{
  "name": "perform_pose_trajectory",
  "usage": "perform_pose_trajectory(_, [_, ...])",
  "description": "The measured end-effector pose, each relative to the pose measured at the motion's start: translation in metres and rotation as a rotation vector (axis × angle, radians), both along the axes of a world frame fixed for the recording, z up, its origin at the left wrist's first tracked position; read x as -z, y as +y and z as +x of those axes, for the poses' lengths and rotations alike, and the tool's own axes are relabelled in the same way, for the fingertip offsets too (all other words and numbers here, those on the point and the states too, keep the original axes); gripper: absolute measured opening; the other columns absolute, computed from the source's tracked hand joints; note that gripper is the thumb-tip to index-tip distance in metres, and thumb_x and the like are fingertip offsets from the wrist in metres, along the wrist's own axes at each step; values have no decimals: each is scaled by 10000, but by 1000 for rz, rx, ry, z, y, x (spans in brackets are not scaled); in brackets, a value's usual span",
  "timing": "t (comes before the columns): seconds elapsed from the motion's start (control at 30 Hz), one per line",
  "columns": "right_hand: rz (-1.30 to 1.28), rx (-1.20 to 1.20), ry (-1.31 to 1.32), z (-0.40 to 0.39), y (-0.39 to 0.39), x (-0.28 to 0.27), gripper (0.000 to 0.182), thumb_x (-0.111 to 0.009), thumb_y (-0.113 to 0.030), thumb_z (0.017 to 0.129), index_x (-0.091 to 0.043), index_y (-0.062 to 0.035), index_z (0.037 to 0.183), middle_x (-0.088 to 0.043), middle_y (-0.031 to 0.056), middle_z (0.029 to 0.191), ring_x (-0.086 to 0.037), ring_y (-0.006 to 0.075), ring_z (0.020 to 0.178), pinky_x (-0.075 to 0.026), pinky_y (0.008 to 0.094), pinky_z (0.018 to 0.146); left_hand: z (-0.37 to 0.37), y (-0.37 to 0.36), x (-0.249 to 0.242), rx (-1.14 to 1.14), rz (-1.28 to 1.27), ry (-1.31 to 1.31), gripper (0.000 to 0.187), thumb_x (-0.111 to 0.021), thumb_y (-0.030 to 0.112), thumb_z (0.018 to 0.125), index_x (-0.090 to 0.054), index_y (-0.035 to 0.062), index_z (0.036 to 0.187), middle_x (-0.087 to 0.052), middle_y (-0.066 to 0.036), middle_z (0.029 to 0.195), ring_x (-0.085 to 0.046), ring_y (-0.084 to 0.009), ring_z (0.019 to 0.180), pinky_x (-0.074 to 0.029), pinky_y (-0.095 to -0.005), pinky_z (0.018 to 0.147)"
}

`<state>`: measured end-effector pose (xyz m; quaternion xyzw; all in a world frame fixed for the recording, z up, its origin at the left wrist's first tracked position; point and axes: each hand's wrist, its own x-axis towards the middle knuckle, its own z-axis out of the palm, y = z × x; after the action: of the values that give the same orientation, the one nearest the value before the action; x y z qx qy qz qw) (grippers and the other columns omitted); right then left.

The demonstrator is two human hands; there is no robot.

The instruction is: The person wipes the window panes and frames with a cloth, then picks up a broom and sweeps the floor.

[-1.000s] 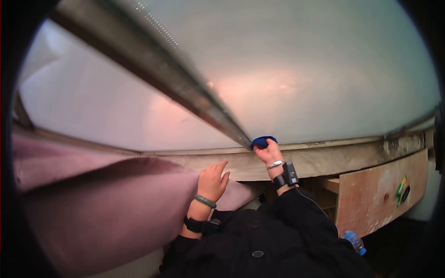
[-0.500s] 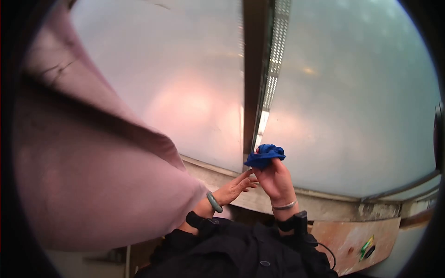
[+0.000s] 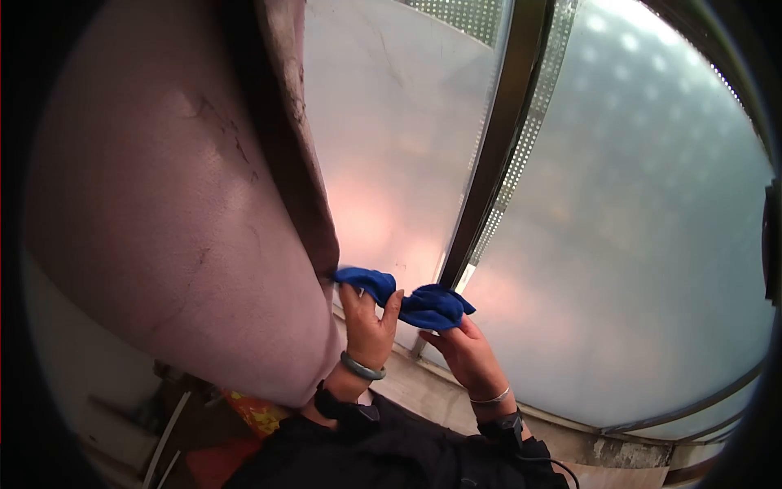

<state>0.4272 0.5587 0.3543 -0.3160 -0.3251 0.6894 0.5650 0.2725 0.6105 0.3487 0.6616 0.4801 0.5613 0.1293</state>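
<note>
A crumpled blue cloth (image 3: 432, 307) stretches between my two hands in front of the frosted window. My left hand (image 3: 371, 326), with a bangle at the wrist, grips the cloth's left end beside the edge of the pinkish curtain (image 3: 204, 269). My right hand (image 3: 471, 359) has its fingers closed on the bunched right end, near the foot of the dark window frame (image 3: 493, 155). Folds of cloth hide some of the fingertips on both hands.
Frosted glass panes (image 3: 619, 220) rise ahead on both sides of the frame. A worn sill (image 3: 423, 391) runs below them. At lower left lie a red and yellow package (image 3: 254, 411) and pale thin rods (image 3: 167, 436).
My left hand has moved up and left and taken hold of the blue cloth, which is now drawn out sideways. My right hand is slightly lower. The view has shifted left.
</note>
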Motion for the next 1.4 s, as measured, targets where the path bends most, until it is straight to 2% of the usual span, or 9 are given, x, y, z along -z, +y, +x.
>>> perform_pose_trajectory(0.17, [234, -90, -114, -23, 26, -75, 350, -430, -143, 936, -421, -55, 1274, -490, 25, 1203, -478, 129, 1109, -451, 331, 901, -8, 25, -82, -231, 428, 337, 351, -610, 335, 822, -593, -16, 818, -461, -194, 916, -426, -369, 954, -347, -451, 835])
perform_pose_trajectory(0.3, [476, -74, 147, -41, 55, -141, 312, -400, -134, 934, -450, -46, 1229, -503, 39, 1180, -480, 137, 1101, -415, 325, 924, -2, 52, -147, 95, 524, -188, 346, -580, 241, 859, -501, -43, 1040, -477, -177, 957, -477, -332, 925, -370, -410, 850])
perform_pose_trajectory(0.43, [587, 15, 208, -55, 72, -160, 291, -421, -155, 931, -469, -70, 1206, -511, 31, 1174, -475, 135, 1096, -378, 317, 929, 0, 90, -176, 128, 675, -114, 395, -514, 283, 889, -492, -25, 1135, -462, -225, 1149, -423, -376, 1115, -322, -444, 934])
perform_pose_trajectory(0.53, [497, 111, 132, -54, 67, -127, 303, -434, -178, 928, -460, -61, 1206, -516, 24, 1142, -467, 121, 1059, -361, 286, 917, 6, 91, -138, -422, 526, 440, 350, -435, 290, 904, -530, 25, 1111, -448, -246, 1219, -353, -413, 1180, -268, -503, 956])
perform_pose_trajectory(0.87, [-217, 11, 89, -37, 137, 59, 212, -451, -198, 918, -502, -109, 1104, -532, 17, 1139, -505, 156, 1046, -411, 332, 908, 8, 135, 64, -206, -268, 647, 568, -472, 328, 873, -398, -73, 1269, -390, -272, 1310, -319, -383, 1261, -186, -467, 1071])
perform_pose_trajectory(0.97, [-209, 43, 154, -45, 50, 56, 193, -449, -202, 927, -510, -101, 1080, -550, 25, 1114, -521, 172, 1052, -422, 337, 910, -4, 57, 57, -400, 196, 733, 469, -494, 321, 861, -520, -62, 1131, -511, -256, 1166, -449, -380, 1120, -289, -490, 980])
perform_pose_trajectory(1.03, [-156, 32, 221, -50, 58, 46, 204, -443, -209, 934, -508, -95, 1091, -550, 26, 1114, -522, 172, 1051, -414, 339, 928, -12, 65, 42, -229, -262, 707, 345, -499, 300, 859, -610, -27, 867, -593, -226, 925, -540, -369, 896, -345, -487, 859])
perform_pose_trajectory(1.1, [-34, 18, 239, -54, 69, 34, 212, -428, -201, 941, -500, -91, 1107, -544, 24, 1126, -513, 173, 1070, -405, 345, 946, -12, 67, 12, -255, -77, 628, 347, -499, 285, 858, -589, 13, 664, -581, -195, 716, -537, -366, 696, -357, -473, 765])
perform_pose_trajectory(1.4, [416, 138, -71, -62, 48, -60, 450, -423, -277, 953, -320, -52, 1328, -454, 76, 1244, -442, 167, 1166, -356, 300, 982, -1, 57, -72, 24, 282, -144, 224, -575, 189, 853, -540, -33, 848, -582, -158, 800, -563, -328, 748, -436, -392, 695])
